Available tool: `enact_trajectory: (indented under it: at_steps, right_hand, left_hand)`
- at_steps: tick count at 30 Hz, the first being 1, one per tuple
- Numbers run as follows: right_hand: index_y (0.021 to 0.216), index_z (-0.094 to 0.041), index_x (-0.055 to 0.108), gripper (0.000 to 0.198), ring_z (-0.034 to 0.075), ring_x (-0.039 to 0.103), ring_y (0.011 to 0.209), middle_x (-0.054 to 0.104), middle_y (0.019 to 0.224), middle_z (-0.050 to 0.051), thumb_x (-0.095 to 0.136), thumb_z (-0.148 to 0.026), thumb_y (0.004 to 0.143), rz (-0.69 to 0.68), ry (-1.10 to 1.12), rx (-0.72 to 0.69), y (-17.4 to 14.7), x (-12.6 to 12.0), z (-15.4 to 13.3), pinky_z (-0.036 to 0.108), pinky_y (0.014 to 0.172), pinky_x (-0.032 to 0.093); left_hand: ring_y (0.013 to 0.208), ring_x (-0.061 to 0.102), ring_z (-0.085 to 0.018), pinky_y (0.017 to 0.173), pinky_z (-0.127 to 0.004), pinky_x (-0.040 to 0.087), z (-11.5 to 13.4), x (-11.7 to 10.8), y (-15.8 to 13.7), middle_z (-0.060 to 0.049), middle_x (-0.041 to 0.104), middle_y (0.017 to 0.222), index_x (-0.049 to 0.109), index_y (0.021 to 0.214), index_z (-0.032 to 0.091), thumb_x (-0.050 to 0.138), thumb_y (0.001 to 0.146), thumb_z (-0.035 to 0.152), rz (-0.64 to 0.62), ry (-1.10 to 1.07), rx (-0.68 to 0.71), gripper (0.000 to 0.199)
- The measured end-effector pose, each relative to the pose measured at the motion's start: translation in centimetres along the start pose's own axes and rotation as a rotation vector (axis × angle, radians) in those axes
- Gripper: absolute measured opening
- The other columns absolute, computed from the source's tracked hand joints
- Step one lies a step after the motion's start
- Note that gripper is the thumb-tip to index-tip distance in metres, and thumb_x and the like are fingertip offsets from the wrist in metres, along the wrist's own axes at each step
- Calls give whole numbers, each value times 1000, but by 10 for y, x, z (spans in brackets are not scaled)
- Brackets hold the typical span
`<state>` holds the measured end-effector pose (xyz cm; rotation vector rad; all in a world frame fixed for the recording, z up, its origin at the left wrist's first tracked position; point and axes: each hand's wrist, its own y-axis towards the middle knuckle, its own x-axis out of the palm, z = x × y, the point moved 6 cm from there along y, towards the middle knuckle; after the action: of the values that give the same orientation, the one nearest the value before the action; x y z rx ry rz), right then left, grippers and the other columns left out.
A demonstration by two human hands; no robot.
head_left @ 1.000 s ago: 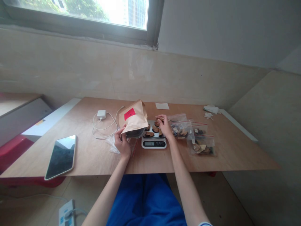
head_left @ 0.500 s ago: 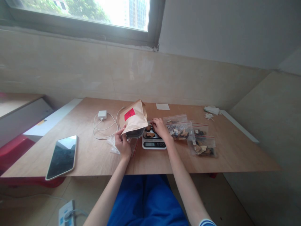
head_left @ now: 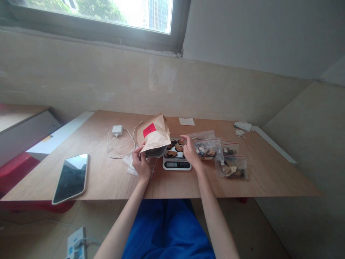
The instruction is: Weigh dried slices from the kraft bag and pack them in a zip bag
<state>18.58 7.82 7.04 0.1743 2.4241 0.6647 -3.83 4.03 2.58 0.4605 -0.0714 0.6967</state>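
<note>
My left hand (head_left: 140, 163) grips the lower edge of a brown paper pouch (head_left: 154, 135) with a red label, held tilted beside a small kitchen scale (head_left: 176, 163). Several dark brown dried slices (head_left: 175, 148) lie on the scale's platform. My right hand (head_left: 190, 151) rests over the right side of that platform, fingertips on a slice at its far edge. Whether it pinches the slice is unclear. Just right of this hand lie clear zip bags (head_left: 215, 151) with more dried pieces.
A phone (head_left: 71, 178) lies face up near the table's front left edge. A white charger with cable (head_left: 117, 137) sits behind the pouch. White paper (head_left: 187, 121) and small white scraps (head_left: 242, 126) lie toward the back. The wooden table (head_left: 269, 172) meets a wall.
My right hand moved left over the scale's platform, then back to its right side, fingertips at the far slices. The pouch and my left hand stayed nearly still.
</note>
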Motion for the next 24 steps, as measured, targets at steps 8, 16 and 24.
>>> enact_trajectory:
  at_steps: [8, 16, 24]
  right_hand:
    - [113, -19, 45, 36, 16, 55, 101, 58, 103, 9, 31, -10, 81, -50, 121, 17, -15, -2, -2, 36, 94, 41]
    - [98, -19, 56, 29, 18, 59, 93, 62, 99, 8, 37, -9, 78, -72, 41, -6, -18, 0, -5, 35, 86, 46]
    - [94, -20, 58, 30, 21, 56, 90, 62, 94, 7, 40, -6, 75, -105, -89, -37, -24, 4, -7, 37, 83, 45]
  left_hand:
    - [101, 61, -18, 87, -31, 46, 0, 0, 0, -8, 66, 104, 56, 91, 18, 49, 84, 31, -1, 4, -11, 16]
    - [102, 61, -17, 88, -30, 45, 0, 1, 0, -8, 66, 104, 56, 91, 19, 49, 84, 31, -14, 14, -15, 16]
    - [103, 60, -17, 89, -31, 45, -2, 2, -1, -8, 66, 105, 55, 92, 19, 48, 84, 30, -34, 30, -8, 16]
